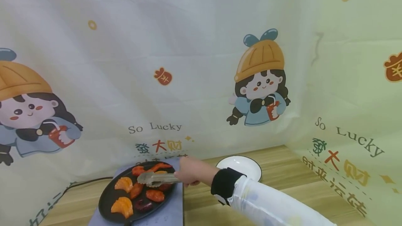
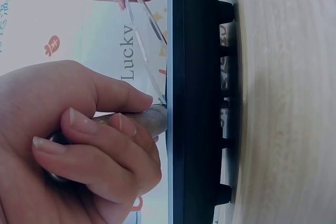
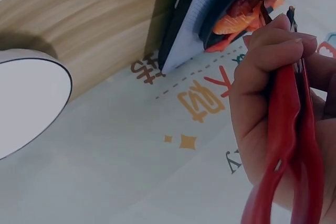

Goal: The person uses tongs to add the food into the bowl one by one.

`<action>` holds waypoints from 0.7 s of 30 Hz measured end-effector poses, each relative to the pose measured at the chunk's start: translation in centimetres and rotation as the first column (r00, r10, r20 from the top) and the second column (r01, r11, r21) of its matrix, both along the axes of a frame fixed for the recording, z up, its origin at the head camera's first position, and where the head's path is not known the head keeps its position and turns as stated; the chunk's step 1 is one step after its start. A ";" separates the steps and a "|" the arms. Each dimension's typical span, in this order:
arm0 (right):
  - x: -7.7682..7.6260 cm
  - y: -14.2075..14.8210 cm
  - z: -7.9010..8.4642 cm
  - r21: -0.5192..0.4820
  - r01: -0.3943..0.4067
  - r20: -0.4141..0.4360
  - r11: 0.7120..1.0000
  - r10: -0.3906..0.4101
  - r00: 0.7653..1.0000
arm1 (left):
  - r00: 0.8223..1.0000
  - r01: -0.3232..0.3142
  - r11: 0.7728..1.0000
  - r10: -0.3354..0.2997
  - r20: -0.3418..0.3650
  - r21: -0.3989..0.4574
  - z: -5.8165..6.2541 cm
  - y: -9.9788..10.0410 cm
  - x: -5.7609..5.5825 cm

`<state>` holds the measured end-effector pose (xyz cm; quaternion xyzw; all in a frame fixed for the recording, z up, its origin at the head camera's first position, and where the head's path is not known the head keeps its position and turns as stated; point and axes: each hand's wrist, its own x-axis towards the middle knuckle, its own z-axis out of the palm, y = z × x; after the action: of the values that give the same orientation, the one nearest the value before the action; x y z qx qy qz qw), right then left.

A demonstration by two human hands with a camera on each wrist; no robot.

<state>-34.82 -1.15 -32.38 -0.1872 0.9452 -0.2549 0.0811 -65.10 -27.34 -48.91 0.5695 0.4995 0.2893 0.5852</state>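
Observation:
My right hand grips tongs whose red handles show in the right wrist view. Their metal tips lie over the food in a black frying pan. Inside are orange ridged pieces, reddish-brown pieces that look like chicken wings and a dark purple curled piece. Whether the tips pinch a piece, I cannot tell. Seen only in the left wrist view, my left hand curls round the pan's handle.
Under the pan is a flat cooktop, its dark side and short feet showing in the left wrist view. A white dark-rimmed plate sits on the wooden table to the right. A black cable runs left; a printed curtain hangs behind.

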 end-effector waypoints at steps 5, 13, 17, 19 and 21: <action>0.2 -0.3 -0.6 -0.016 0.002 -0.020 1.000 -0.002 1.000 | 0.997 0.018 0.998 -0.014 0.082 -0.055 4.2 0.4 4.4; -0.2 -1.3 -1.3 -0.039 -0.005 -0.011 0.999 0.004 1.000 | 0.980 0.135 0.984 -0.115 0.162 -0.119 3.0 1.8 2.1; -0.4 -1.6 -1.3 -0.073 0.005 0.018 0.997 -0.004 1.000 | 0.983 0.152 0.979 -0.136 0.124 -0.137 4.7 3.0 4.0; -0.5 -1.6 -1.5 -0.093 0.004 0.026 0.996 -0.002 1.000 | 0.978 0.182 0.968 -0.160 0.130 -0.171 4.7 2.8 3.8; -0.4 -1.5 -1.7 -0.107 0.003 0.014 0.994 -0.001 1.000 | 0.968 0.218 0.955 -0.185 0.167 -0.203 4.9 2.2 3.7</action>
<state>-35.27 -2.62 -34.09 -0.1887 0.9298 -0.3065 0.0772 -61.38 -25.15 -44.00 0.5267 0.4231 0.2120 0.7061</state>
